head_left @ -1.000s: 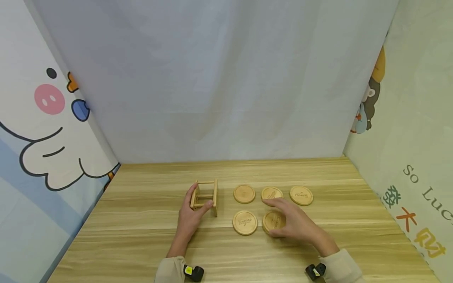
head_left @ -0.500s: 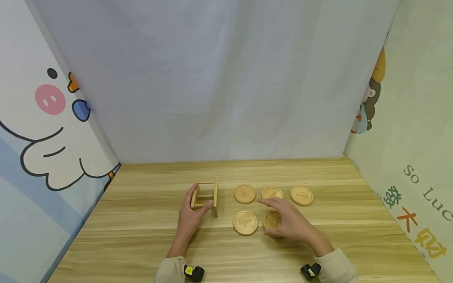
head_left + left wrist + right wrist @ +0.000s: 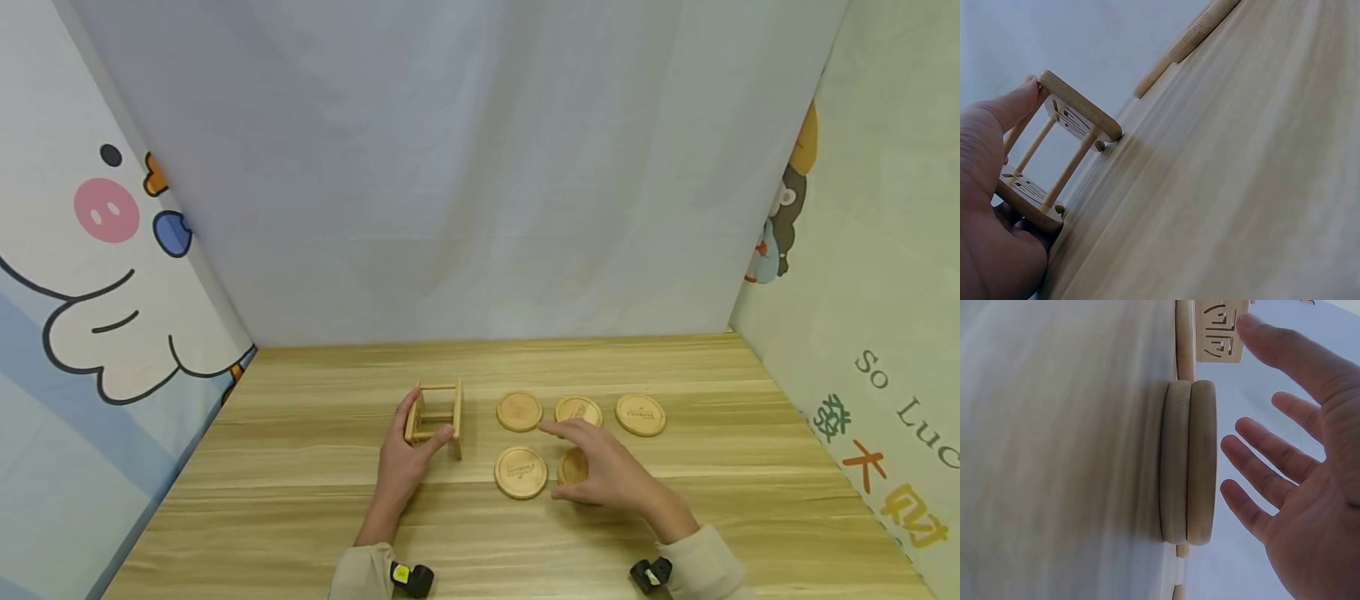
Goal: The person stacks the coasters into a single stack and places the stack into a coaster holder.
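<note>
One left hand [image 3: 403, 465], thumb and fingers gripping a wooden coaster rack [image 3: 457, 408] with fretwork end panels and dowel rails, which stands on the wood-grain counter [image 3: 300, 467]; just right of the rack, two round coasters lying flat and apart, a far-row coaster [image 3: 519, 412] and a near-row engraved coaster [image 3: 521, 472]; next, a middle engraved coaster [image 3: 579, 407] in the far row, its near edge partly hidden by a finger; nearer to us, a two-coaster stack [image 3: 1202, 462], half covered in the head view; one right hand [image 3: 611, 471], which we see above that stack, clear of it, fingers spread wide; last, a far-right engraved coaster [image 3: 641, 415].
</note>
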`<action>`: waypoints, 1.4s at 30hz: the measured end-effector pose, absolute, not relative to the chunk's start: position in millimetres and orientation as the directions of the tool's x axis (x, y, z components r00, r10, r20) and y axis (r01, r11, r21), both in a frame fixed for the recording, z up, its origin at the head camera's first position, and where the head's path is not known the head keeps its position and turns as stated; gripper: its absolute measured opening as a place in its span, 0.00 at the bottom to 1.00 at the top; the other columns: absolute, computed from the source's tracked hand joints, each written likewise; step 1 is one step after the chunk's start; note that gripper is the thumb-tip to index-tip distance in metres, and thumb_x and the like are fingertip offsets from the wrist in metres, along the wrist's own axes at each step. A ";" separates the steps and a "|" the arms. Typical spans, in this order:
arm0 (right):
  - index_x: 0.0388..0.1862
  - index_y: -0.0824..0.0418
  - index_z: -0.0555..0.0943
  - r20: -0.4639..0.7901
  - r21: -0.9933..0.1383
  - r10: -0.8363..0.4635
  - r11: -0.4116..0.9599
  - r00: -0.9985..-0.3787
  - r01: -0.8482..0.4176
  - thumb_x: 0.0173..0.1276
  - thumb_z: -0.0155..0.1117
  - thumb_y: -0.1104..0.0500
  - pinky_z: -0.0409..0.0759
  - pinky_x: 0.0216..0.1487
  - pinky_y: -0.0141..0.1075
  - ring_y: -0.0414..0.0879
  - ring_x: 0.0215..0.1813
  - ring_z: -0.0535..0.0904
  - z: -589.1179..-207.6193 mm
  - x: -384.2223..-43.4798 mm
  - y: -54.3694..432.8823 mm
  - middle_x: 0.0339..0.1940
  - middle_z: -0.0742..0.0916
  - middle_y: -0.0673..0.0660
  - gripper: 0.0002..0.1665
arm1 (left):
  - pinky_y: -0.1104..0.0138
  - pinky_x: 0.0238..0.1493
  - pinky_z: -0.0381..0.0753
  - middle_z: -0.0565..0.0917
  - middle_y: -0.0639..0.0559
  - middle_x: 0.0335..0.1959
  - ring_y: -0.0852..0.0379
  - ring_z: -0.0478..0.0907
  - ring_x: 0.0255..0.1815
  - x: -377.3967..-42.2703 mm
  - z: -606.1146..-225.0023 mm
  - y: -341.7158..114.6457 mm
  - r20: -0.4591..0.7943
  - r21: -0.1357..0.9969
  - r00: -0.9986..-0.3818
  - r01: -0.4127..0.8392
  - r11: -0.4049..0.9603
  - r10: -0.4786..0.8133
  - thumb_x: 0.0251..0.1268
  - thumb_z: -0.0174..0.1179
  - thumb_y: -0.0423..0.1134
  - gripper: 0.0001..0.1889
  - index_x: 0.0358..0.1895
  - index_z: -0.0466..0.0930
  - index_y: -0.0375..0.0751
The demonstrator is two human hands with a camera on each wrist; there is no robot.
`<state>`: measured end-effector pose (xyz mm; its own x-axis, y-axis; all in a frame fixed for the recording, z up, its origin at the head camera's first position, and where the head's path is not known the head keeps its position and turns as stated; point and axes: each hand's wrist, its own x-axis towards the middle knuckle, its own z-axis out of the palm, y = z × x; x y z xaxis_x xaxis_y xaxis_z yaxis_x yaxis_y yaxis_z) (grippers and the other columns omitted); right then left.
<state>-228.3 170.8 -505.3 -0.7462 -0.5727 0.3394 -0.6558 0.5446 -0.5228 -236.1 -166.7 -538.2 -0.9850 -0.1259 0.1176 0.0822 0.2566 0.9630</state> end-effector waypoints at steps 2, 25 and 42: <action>0.78 0.63 0.79 0.344 -0.521 -0.573 0.542 -0.743 -0.659 0.53 0.94 0.58 0.84 0.64 0.62 0.59 0.64 0.85 -505.5 -228.1 170.2 0.65 0.87 0.63 0.53 | 0.30 0.81 0.61 0.60 0.37 0.89 0.28 0.57 0.88 -236.6 -538.6 -167.0 0.119 0.962 -0.985 0.084 0.259 -0.124 0.74 0.77 0.45 0.47 0.90 0.61 0.54; 0.79 0.60 0.79 0.297 -0.540 -0.589 0.545 -0.751 -0.641 0.53 0.95 0.58 0.80 0.71 0.62 0.61 0.70 0.83 -499.5 -228.2 154.1 0.71 0.86 0.60 0.54 | 0.28 0.80 0.60 0.59 0.37 0.90 0.27 0.56 0.88 -236.0 -537.6 -167.4 0.127 0.956 -0.984 0.089 0.281 -0.121 0.74 0.77 0.47 0.47 0.90 0.61 0.55; 0.80 0.60 0.79 0.294 -0.521 -0.617 0.537 -0.730 -0.663 0.54 0.94 0.57 0.82 0.69 0.63 0.61 0.68 0.84 -501.3 -230.3 143.1 0.71 0.86 0.61 0.55 | 0.29 0.76 0.67 0.66 0.39 0.87 0.28 0.64 0.84 -255.9 -575.7 -177.9 0.212 0.942 -0.967 0.164 0.293 -0.141 0.67 0.80 0.58 0.49 0.88 0.64 0.67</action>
